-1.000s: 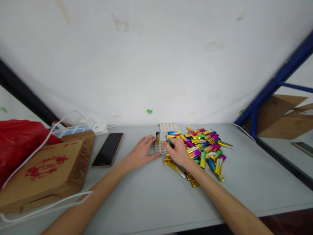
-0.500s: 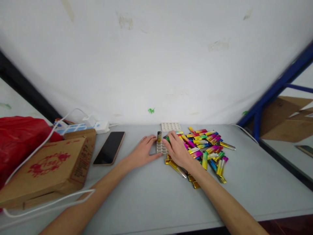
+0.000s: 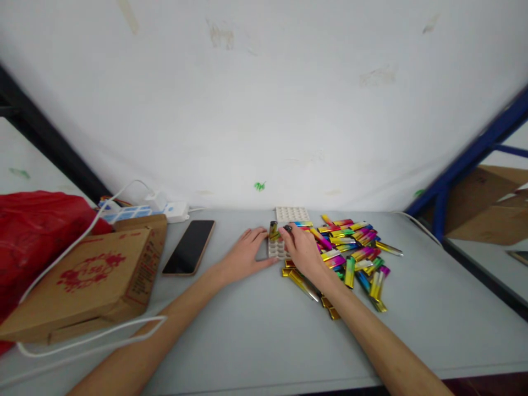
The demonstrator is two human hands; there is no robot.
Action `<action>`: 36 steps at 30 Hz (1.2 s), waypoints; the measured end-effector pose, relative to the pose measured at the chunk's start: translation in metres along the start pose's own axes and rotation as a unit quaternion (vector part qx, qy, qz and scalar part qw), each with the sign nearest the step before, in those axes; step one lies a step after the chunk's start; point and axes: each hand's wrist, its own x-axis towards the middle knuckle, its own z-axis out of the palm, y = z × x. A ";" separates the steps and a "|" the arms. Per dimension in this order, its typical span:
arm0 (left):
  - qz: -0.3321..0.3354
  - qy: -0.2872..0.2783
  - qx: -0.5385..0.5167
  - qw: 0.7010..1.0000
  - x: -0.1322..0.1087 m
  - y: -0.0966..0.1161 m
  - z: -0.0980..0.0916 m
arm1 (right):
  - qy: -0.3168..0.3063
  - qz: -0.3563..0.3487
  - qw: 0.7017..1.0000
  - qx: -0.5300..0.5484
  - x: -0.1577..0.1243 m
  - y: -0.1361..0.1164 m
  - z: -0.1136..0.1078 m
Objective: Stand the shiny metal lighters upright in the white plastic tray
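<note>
A small pale tray [image 3: 277, 251] with rows of round hollows lies on the table between my hands. One shiny lighter [image 3: 273, 231] with a dark top stands upright at its back left. My left hand [image 3: 246, 256] grips the tray's left side, with the fingers at the left edge and the thumb along the front corner. Over the tray's right part, my right hand [image 3: 304, 252] is closed on another lighter [image 3: 287, 227]. Only that lighter's dark top shows above the fingers. Right beside this hand spreads a loose pile of metallic, many-coloured lighters [image 3: 350, 269].
A second pale tray [image 3: 292, 214] lies by the wall. On the left are a phone [image 3: 190, 247], a cardboard box [image 3: 86, 280], a red bag [image 3: 39, 234], a power strip [image 3: 175, 211] and a white cable [image 3: 103, 335]. A blue frame [image 3: 439, 214] stands at right.
The lighter in my right hand now shows a dark top where green showed before. My left hand stays at the tray. The whole view has shifted slightly.
</note>
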 end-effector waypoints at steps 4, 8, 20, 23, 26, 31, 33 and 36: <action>-0.002 0.002 0.001 1.000 0.001 -0.001 0.002 | -0.039 0.045 0.998 -0.001 0.003 0.000 0.002; -0.006 -0.004 -0.005 1.000 0.002 -0.001 0.001 | -0.049 0.032 0.996 -0.061 0.006 0.000 0.004; -0.014 -0.005 -0.012 1.000 0.003 0.001 -0.002 | -0.012 -0.090 0.972 -0.216 0.010 -0.006 0.020; -0.021 -0.007 -0.008 1.000 0.003 -0.001 -0.002 | -0.007 -0.090 0.982 -0.168 0.005 0.003 0.003; -0.018 -0.010 -0.007 1.000 0.002 -0.003 -0.001 | -0.006 -0.086 0.989 -0.117 0.000 0.028 -0.027; -0.013 -0.011 -0.006 1.000 0.002 -0.005 -0.001 | 0.018 -0.038 0.991 -0.125 0.002 0.097 -0.091; -0.014 -0.009 -0.002 1.000 0.003 -0.005 -0.001 | -0.017 -0.022 0.991 -0.133 0.007 0.118 -0.110; -0.014 -0.006 0.002 1.000 0.003 -0.005 -0.001 | -0.082 -0.044 0.989 -0.115 0.015 0.134 -0.125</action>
